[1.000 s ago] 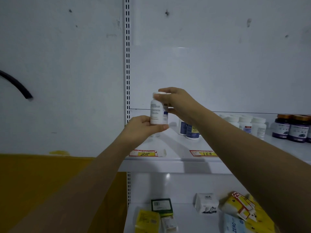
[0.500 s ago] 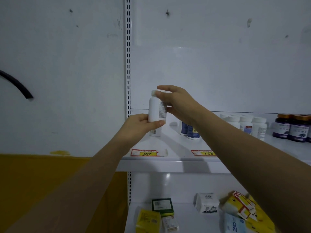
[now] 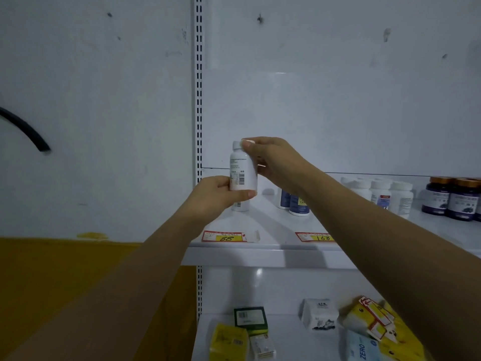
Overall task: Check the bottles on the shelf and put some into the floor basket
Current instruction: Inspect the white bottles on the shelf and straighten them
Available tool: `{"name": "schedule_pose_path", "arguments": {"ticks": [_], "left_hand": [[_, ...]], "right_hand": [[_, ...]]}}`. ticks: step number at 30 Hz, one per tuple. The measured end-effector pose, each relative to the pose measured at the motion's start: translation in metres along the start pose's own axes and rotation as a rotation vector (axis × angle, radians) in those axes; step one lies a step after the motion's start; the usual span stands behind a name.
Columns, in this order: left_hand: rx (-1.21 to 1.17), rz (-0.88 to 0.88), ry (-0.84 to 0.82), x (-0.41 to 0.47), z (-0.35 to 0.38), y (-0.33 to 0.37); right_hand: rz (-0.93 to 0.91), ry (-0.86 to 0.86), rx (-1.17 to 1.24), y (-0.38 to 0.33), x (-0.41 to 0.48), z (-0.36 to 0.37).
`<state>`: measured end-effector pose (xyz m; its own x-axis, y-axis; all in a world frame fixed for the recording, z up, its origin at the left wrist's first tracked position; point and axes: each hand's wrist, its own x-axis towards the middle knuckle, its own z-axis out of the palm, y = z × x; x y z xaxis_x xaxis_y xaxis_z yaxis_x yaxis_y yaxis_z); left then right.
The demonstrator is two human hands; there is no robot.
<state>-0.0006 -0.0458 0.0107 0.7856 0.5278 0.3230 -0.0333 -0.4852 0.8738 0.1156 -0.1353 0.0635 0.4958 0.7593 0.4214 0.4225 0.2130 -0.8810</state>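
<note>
A white bottle (image 3: 242, 169) with a barcode label is held upright in front of the upper shelf (image 3: 263, 246). My left hand (image 3: 217, 195) grips its base from the left. My right hand (image 3: 276, 162) pinches its cap and upper side. Behind it on the shelf stands another white bottle (image 3: 240, 205), partly hidden. Two blue-labelled bottles (image 3: 295, 203) stand behind my right wrist. Further right are white bottles (image 3: 385, 195) and dark purple jars with gold lids (image 3: 453, 199). No floor basket is in view.
Price tags marked 88 (image 3: 225, 237) and 168 (image 3: 316, 237) sit on the shelf edge. The lower shelf holds small boxes and packets (image 3: 251, 317). A slotted shelf upright (image 3: 198, 87) runs up the white wall. A yellow panel (image 3: 65, 277) lies lower left.
The bottle has been turned in my hands, so its barcode side now faces me. Both hands stay on it at about the same place.
</note>
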Motion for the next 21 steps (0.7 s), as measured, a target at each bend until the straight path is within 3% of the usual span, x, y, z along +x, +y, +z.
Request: {"name": "schedule_pose_path", "arguments": {"ticks": [5, 11, 16, 21], "left_hand": [[-0.017, 0.026, 0.062, -0.0012, 0.0034, 0.0004], [-0.048, -0.001, 0.025, -0.0003, 0.002, 0.0005], [-0.119, 0.019, 0.106, 0.0018, 0.0027, -0.0022], [-0.109, -0.015, 0.017, 0.0007, 0.0023, -0.0027]], "right_hand": [[-0.007, 0.121, -0.21, -0.0079, 0.0033, 0.0024], [-0.036, 0.045, -0.011, -0.0092, 0.0029, -0.0015], [-0.004, 0.06, -0.134, -0.0103, 0.0017, 0.0005], [0.011, 0.109, -0.092, -0.0083, 0.0032, -0.0033]]}}
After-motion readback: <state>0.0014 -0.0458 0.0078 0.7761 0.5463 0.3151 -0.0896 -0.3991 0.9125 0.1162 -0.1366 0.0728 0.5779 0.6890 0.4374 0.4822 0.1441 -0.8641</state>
